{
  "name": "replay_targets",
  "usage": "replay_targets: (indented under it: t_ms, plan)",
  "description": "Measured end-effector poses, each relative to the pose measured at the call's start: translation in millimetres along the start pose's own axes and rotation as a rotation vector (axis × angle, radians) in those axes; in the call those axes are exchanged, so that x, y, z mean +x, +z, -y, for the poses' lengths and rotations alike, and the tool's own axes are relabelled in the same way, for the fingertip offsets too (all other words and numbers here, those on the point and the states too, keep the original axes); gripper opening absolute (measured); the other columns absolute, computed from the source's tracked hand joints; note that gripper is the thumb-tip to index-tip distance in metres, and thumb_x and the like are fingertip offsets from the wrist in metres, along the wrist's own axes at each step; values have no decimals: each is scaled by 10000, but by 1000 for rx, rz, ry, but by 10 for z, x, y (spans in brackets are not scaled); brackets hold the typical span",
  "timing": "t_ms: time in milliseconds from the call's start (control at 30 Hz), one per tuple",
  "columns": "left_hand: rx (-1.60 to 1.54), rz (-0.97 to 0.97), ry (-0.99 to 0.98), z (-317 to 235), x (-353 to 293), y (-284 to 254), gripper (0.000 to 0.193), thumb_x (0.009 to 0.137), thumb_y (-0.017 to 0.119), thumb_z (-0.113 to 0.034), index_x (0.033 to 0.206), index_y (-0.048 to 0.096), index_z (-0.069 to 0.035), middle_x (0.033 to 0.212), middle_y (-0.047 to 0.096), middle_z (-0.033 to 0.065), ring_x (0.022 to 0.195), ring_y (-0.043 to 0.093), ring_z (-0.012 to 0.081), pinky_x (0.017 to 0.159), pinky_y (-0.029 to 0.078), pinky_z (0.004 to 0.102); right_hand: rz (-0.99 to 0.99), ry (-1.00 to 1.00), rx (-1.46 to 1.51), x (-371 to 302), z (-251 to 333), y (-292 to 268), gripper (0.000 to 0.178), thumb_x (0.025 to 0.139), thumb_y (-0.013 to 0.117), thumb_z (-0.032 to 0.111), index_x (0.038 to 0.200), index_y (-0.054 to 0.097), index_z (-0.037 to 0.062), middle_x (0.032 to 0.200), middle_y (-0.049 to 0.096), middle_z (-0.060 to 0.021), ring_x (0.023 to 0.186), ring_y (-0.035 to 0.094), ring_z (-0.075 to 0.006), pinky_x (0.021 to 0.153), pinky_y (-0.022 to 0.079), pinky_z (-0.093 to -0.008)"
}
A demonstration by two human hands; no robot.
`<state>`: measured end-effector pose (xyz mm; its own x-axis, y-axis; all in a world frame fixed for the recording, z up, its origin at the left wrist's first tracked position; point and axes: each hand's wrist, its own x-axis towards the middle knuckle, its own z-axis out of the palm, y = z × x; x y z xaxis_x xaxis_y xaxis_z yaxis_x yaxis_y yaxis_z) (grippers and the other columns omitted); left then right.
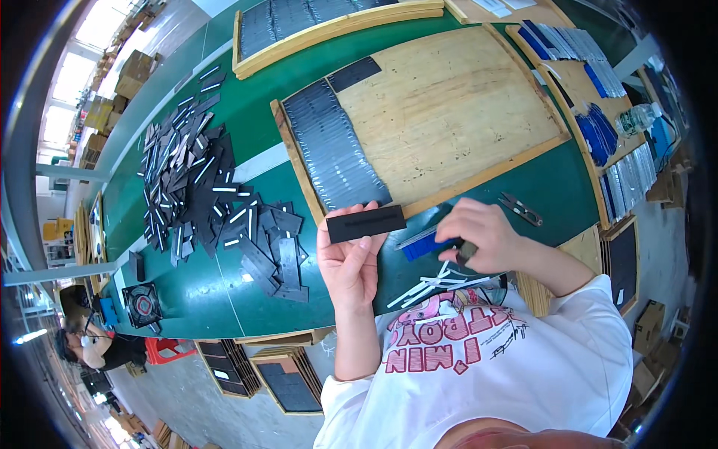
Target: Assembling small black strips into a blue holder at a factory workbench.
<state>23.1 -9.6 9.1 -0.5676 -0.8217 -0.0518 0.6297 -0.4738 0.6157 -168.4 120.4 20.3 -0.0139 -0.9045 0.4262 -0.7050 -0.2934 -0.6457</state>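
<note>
My left hand (350, 258) holds a thin black rectangular plate (366, 224) level, thumb in front and fingers behind. To its right, my right hand (482, 238) is curled round a small dark object (467, 253) whose kind I cannot make out. A stack of blue strips (423, 245) lies between the two hands, near the right fingertips. Loose white strips (430, 289) are scattered on the table close to my body. Just beyond my hands, a wooden tray (449, 112) carries a row of dark plates (333, 146) along its left side.
A large heap of black plates (187, 165) with white strips spreads over the green table (194, 292) at left. Thread snips (521, 209) lie to the right of my right hand. Boards with blue and silver strips (598, 135) and a plastic bottle (638, 119) stand far right. A small fan (142, 303) sits at the left edge.
</note>
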Motion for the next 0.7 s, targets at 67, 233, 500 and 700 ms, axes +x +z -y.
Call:
replay_targets:
  t_ms: [67, 233, 500, 700]
  plan:
    - [-1, 10, -6, 29, -1, 15, 458, 812, 585, 158, 1218, 476, -24, 1241, 556, 181, 1230, 512, 385, 977, 500, 525, -20, 2, -39, 6, -16, 13, 307, 671, 780, 177, 926, 621, 111, 921, 660, 2, 837, 616, -211, 592, 509, -323]
    - [21, 23, -16, 52, 7, 12, 452, 813, 572, 175, 1208, 474, -22, 1239, 554, 187, 1234, 507, 387, 972, 508, 513, 45, -44, -163, 1, -37, 49, 306, 682, 766, 191, 947, 630, 119, 945, 663, 32, 903, 600, -180, 596, 511, -295]
    - [24, 20, -20, 65, 18, -1, 432, 816, 572, 174, 1193, 481, -15, 1234, 555, 185, 1233, 510, 380, 976, 504, 514, 39, -33, -113, 1, -84, 54, 308, 675, 777, 175, 939, 631, 112, 933, 663, 25, 880, 610, -188, 606, 517, -301]
    - [58, 6, -13, 81, 38, -16, 423, 812, 581, 172, 1181, 489, -12, 1226, 560, 184, 1225, 519, 368, 980, 497, 521, 73, 54, 39, 62, -74, -18, 315, 670, 806, 151, 931, 640, 92, 935, 682, -13, 871, 622, -228, 643, 534, -315]
